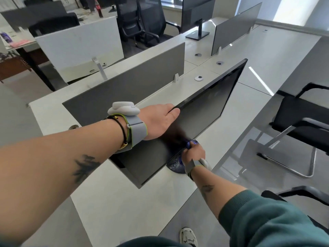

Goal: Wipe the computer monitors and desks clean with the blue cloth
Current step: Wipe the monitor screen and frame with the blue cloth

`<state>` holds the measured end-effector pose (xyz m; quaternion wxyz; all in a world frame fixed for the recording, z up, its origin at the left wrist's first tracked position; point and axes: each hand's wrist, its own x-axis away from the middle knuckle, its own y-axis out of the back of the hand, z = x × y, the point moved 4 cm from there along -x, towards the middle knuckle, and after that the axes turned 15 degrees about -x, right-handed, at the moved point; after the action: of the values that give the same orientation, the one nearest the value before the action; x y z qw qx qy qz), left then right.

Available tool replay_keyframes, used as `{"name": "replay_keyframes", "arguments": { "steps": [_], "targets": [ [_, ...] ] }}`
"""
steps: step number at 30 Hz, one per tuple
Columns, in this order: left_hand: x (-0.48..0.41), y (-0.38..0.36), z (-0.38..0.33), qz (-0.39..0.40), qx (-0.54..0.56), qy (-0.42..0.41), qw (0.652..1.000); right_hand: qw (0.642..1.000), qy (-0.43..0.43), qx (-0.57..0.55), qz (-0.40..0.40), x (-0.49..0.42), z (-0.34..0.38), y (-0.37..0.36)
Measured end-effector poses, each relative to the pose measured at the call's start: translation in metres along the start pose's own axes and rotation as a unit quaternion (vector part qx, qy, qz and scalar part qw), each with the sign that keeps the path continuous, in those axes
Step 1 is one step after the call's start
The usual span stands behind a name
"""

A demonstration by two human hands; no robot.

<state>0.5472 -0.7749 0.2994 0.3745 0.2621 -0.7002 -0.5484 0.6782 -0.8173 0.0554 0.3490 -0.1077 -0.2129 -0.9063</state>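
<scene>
A black monitor (204, 111) stands on the white desk (124, 202) with its dark screen facing me. My left hand (158, 120) grips the monitor's top edge, the fingers curled over behind it and the thumb on the front. My right hand (193, 154) holds the blue cloth (191, 144) against the screen's bottom edge, just above the round dark stand base (175, 166). Most of the cloth is hidden in the hand. Both wrists wear grey bands.
A grey divider panel (124, 88) runs behind the monitor. A second monitor (195, 13) stands on the far desk. Black chairs (300, 120) stand close on the right, and mesh office chairs (142, 20) at the back. Cable grommets (198, 78) dot the desk.
</scene>
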Motion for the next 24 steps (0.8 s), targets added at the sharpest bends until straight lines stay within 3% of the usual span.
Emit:
{"name": "replay_keyframes", "arguments": {
  "steps": [6, 13, 18, 24],
  "targets": [
    [-0.001, -0.003, 0.001, -0.007, -0.001, -0.005, 1.0, 0.996, 0.014, 0.006, 0.085, 0.05, -0.015, -0.018],
    [-0.002, -0.005, 0.003, -0.007, 0.002, -0.007, 1.0, 0.993, -0.055, -0.107, -0.007, -0.002, 0.009, 0.011],
    [-0.004, -0.005, 0.004, -0.016, 0.008, -0.011, 1.0, 0.991, -0.084, -0.102, -0.002, 0.024, -0.016, -0.014],
    [-0.002, -0.006, 0.003, -0.017, 0.006, -0.017, 1.0, 0.996, -0.033, -0.08, 0.03, 0.03, -0.006, -0.007]
  ]
}}
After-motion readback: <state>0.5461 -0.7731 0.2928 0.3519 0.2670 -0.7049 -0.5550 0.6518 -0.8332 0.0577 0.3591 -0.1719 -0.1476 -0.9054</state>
